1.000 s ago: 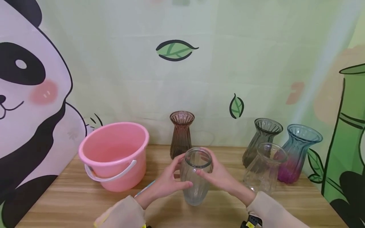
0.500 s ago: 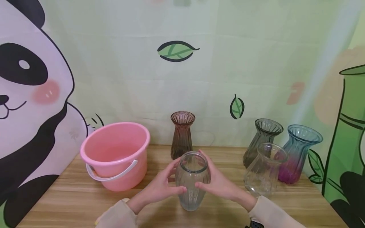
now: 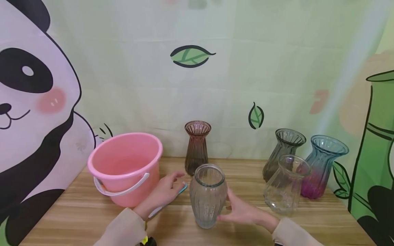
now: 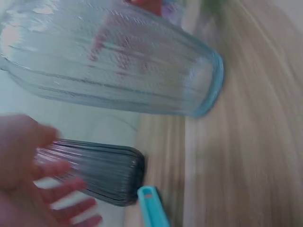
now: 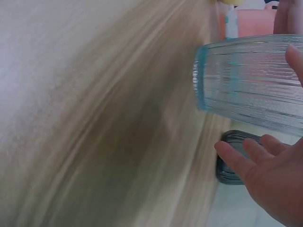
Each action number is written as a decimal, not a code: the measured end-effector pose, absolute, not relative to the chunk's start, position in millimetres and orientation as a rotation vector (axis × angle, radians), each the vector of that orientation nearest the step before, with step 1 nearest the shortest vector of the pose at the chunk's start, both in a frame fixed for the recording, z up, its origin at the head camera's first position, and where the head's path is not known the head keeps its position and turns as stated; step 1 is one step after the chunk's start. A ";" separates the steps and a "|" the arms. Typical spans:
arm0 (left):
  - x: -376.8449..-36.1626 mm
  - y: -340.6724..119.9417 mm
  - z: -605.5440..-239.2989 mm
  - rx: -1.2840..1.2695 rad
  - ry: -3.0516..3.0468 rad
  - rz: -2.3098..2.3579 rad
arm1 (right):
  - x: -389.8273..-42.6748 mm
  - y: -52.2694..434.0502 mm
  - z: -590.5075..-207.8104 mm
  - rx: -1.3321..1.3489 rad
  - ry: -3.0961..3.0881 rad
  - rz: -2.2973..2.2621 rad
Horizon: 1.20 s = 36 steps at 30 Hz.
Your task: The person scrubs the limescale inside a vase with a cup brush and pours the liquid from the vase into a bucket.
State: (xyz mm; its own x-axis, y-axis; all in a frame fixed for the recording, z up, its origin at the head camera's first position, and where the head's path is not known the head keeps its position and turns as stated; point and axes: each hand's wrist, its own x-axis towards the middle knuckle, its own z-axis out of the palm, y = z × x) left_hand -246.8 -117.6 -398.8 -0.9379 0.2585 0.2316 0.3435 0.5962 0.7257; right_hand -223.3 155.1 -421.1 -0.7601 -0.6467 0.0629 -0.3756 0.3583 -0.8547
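Observation:
A clear ribbed glass vase [image 3: 207,201] stands upright on the table, in front of a smoky brown glass vase [image 3: 196,150]. My right hand [image 3: 243,209] is close at the clear vase's right side, thumb in front and fingers loosely extended, as the right wrist view also shows. Apart from the vase on its left, my left hand [image 3: 164,191] has its fingers spread and relaxed, holding nothing. Beneath that hand lies a slim tool with a teal end [image 4: 152,208] and a pale length; the hand hides part of it in the head view.
A pink bucket [image 3: 154,182] with a white handle [image 3: 129,189] stands on the left. To the right are a grey glass vase [image 3: 278,153], a clear flared vase [image 3: 281,191] and a blue-to-magenta vase [image 3: 320,167]. A printed cloth [image 3: 221,85] hangs behind the wooden table [image 3: 246,234].
The clear vase came slightly left and toward me, held between both hands. Then my left hand left it and moved left over the slim tool, while my right hand slid lower and loosened.

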 end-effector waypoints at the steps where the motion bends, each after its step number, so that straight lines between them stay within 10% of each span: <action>1: -249.4 -115.6 -400.4 -0.480 -2.779 -1.153 | -223.5 154.5 -423.0 -0.912 2.330 -1.353; 23: -308.7 -90.5 -440.6 -0.307 -3.072 -0.259 | -237.8 145.2 -440.5 -0.880 2.165 -1.406; 36: -295.6 -92.2 -398.6 -0.295 -3.116 -0.970 | -234.3 143.8 -442.0 -0.804 2.206 -1.417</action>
State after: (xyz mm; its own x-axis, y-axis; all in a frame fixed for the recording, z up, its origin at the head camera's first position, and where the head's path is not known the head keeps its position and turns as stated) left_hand -295.6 -92.2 -398.6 -0.9747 0.2104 -0.0755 0.1304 0.8094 0.5726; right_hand -234.3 143.8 -442.0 -0.7562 -0.6539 -0.0216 -0.2522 0.3218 -0.9126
